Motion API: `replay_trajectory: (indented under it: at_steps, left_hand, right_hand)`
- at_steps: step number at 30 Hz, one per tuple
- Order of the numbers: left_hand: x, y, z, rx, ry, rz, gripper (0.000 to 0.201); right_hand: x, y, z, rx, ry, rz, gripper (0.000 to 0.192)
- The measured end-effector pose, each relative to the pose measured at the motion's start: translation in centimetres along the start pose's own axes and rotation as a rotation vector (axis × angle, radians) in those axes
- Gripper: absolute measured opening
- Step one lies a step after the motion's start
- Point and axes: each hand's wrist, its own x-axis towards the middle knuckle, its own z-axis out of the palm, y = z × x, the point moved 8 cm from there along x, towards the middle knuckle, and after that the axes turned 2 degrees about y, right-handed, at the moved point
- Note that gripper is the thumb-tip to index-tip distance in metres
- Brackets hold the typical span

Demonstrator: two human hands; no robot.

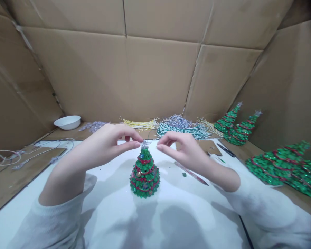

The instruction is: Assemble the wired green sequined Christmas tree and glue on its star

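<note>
Standing on the smooth white table (pixel 109 216), a conical tree (pixel 144 174) of glossy, ruffled green wears red garland (pixel 145 161) and a clear star (pixel 145 144). The left hand (pixel 110 141), wrist bent, pinches the star's edge; whether the right hand (pixel 183 148), fingertips nearly meeting, grips anything, I cannot tell.

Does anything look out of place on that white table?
A small green scrap lies loose on the white table, right of the little tree; perhaps a stray piece of greenery.
</note>
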Motion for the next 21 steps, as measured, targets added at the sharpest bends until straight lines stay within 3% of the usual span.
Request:
replay_trajectory:
  at_steps: [1,5,9,16,21]
  left_hand:
    - [0.0,0.1,0.1,-0.010,0.003,-0.001,0.024]
    - [-0.3,0.3,0.6,-0.097,0.019,-0.032,0.023]
    - [-0.5,0.1,0.8,-0.161,0.079,-0.053,0.020]
    - [-0.2,0.2,1.4,-0.255,0.079,-0.001,0.020]
    - [0.0,0.1,1.7,-0.304,0.085,0.023,0.019]
  right_hand:
    - [0.1,-0.3,0.6,0.034,-0.001,-0.018,0.016]
    - [0.1,0.1,3.6,0.151,-0.057,0.028,0.044]
    - [-0.2,1.2,5.8,0.178,-0.121,0.106,0.040]
    - [-0.5,2.5,7.3,0.226,-0.183,0.153,0.055]
    - [-0.6,2.8,7.7,0.286,-0.224,0.133,0.042]
